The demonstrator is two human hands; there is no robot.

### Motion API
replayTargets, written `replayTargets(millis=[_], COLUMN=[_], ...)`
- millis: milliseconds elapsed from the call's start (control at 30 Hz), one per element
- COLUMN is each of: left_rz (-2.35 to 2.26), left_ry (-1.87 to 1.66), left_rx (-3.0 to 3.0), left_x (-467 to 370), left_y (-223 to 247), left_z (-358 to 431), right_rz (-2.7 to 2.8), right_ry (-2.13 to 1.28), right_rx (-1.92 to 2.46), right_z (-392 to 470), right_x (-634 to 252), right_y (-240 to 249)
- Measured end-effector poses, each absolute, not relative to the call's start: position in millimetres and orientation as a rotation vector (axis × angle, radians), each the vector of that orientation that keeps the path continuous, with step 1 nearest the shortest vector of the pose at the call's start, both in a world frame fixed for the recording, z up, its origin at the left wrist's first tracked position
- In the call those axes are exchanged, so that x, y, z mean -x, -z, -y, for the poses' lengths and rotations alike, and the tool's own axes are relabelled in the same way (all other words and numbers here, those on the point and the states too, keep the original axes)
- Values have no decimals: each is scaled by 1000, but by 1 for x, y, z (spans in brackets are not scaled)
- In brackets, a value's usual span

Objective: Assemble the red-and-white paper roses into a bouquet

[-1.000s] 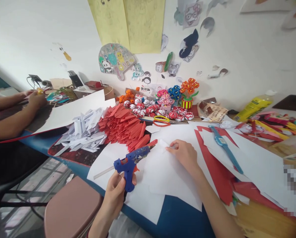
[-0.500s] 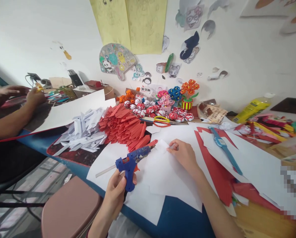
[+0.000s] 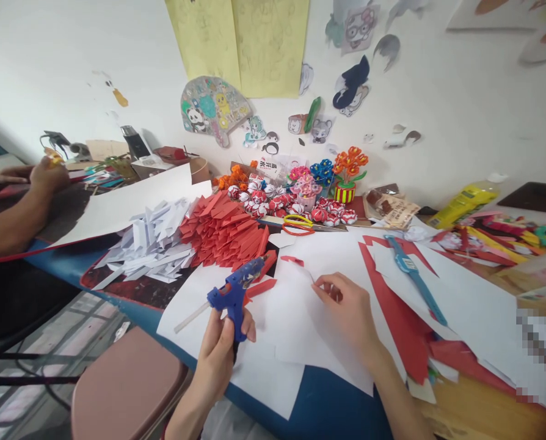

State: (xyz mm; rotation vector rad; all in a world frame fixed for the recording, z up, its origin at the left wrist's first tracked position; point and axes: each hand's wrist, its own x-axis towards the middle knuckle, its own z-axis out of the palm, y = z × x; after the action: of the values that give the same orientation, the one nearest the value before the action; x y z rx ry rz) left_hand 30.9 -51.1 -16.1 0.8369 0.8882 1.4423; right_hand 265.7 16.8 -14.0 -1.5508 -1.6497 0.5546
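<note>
My left hand (image 3: 222,342) is wrapped round the handle of a blue glue gun (image 3: 236,293), whose nozzle points up and right near the red paper strips. A clear glue stick juts from its back. Over the white paper sheets (image 3: 319,330), my right hand (image 3: 346,302) pinches a thin white paper piece (image 3: 308,273) by one end. A small red paper piece (image 3: 292,261) lies just beyond that hand. Behind the gun spreads a heap of folded red paper strips (image 3: 222,229), with a heap of white strips (image 3: 156,235) to its left.
Red-and-white paper flowers (image 3: 277,201) and yellow-and-red scissors (image 3: 298,224) lie at the back. A blue watch (image 3: 408,266) rests on papers at right, near a yellow bottle (image 3: 465,198). Another person's hands (image 3: 46,177) are at far left. A pink stool (image 3: 126,382) stands below.
The glue gun in my left hand has moved left and slightly down, away from my right hand. My right hand has shifted slightly right. The other person's hands have moved left.
</note>
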Motion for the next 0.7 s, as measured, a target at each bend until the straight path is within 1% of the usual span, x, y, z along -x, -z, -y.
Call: replayTargets(millis=[133, 233, 333, 400, 467, 600, 700], left_rz=[-963, -1062, -1103, -1110, -1113, -1101, -1100], left_ry=[-1465, -1437, -1390, -1376, -1382, -1415, -1452], left_rx=[-978, -1065, -1091, -1089, -1071, -1036, -1030], left_x=[-41, -47, -53, -56, -58, -57, -55], left_y=[16, 18, 18, 16, 13, 8, 5], left_z=[45, 42, 42, 43, 45, 48, 47], right_rz=[1654, 1733, 1939, 2065, 2091, 1869, 1763], right_ry=[-284, 89, 508, 661, 611, 142, -57], right_rx=[1565, 1612, 1566, 1482, 1447, 1562, 1570], right_z=[5, 8, -1, -12, -27, -52, -54], right_x=[-264, -272, -281, -281, -278, -263, -251], right_y=[15, 14, 6, -2, -10, -17, -14])
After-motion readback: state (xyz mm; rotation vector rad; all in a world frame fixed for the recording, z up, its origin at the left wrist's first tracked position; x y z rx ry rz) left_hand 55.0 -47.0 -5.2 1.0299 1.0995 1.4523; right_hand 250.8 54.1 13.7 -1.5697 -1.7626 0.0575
